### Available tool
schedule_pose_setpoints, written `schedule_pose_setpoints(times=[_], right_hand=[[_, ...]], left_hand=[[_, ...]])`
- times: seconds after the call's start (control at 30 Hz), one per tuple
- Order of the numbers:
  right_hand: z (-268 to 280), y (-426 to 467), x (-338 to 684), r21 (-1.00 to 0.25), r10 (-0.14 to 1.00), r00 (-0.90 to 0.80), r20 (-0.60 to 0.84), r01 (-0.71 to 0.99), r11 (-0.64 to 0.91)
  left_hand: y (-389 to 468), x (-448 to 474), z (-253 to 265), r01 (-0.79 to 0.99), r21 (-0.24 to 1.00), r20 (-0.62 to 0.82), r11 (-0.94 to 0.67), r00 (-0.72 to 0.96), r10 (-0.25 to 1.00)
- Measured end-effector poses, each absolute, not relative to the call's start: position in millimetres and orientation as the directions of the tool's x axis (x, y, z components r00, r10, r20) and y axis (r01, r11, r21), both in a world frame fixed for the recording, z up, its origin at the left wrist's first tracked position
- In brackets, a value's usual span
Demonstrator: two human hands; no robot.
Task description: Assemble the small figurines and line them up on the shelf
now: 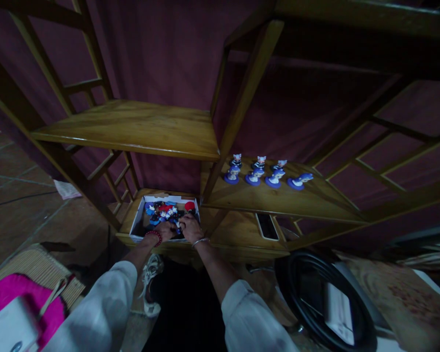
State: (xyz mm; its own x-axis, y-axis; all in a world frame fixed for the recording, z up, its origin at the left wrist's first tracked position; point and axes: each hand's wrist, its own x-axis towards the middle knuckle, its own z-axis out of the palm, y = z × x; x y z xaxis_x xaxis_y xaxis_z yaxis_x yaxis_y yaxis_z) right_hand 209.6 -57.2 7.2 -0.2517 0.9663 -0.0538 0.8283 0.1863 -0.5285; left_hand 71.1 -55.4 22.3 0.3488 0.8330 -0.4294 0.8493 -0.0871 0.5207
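Note:
A shallow white cardboard box [135, 221] stands on the lowest left shelf. Small toy figurines [165, 211] in blue, white, red and black lie jumbled inside. My left hand [165, 230] reaches over the box's front edge, its fingertips low among the toys and too dark to make out. Beside it, my right hand [191, 229] has its fingers curled around a small white-and-blue figurine [178, 225], between the two hands. Behind my right hand a figurine with a round red top [189, 206] shows. On the shelf to the right, several purple-based figurines [254, 177] stand in a row, with 3 grey-eared figurines [260, 162] behind them.
A wooden upright [242, 107] divides the shelving, and an upper shelf [132, 124] overhangs the box. A phone [267, 226] lies on the lower right shelf. A black round-rimmed stool [289, 293] stands at right; a pink cloth [14, 298] bearing a white object [12, 325] lies at left.

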Motion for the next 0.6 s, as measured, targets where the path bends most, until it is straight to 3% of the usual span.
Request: schedule_pose_setpoints(times=[0.13, 0.3, 0.6], right_hand=[[9.9, -59.6, 210.6, -0.507, 0.979, -0.205, -0.017, 0.846, 0.168], [23.2, -57.8, 211.5, -0.356, 0.975, -0.132, -0.179, 0.932, 0.061], [31.2, -51.5, 208.6, -0.221, 0.895, -0.208, -0.396, 0.967, 0.127]], left_hand=[[-53.0, 69.5, 18.4, 0.839, 0.531, -0.416, -0.118, 0.379, 0.827], [-49.6, 67.7, 7.5, 0.847, 0.518, -0.404, -0.121, 0.367, 0.838], [-47.9, 67.9, 5.4, 0.856, 0.502, -0.412, -0.125, 0.364, 0.836]])
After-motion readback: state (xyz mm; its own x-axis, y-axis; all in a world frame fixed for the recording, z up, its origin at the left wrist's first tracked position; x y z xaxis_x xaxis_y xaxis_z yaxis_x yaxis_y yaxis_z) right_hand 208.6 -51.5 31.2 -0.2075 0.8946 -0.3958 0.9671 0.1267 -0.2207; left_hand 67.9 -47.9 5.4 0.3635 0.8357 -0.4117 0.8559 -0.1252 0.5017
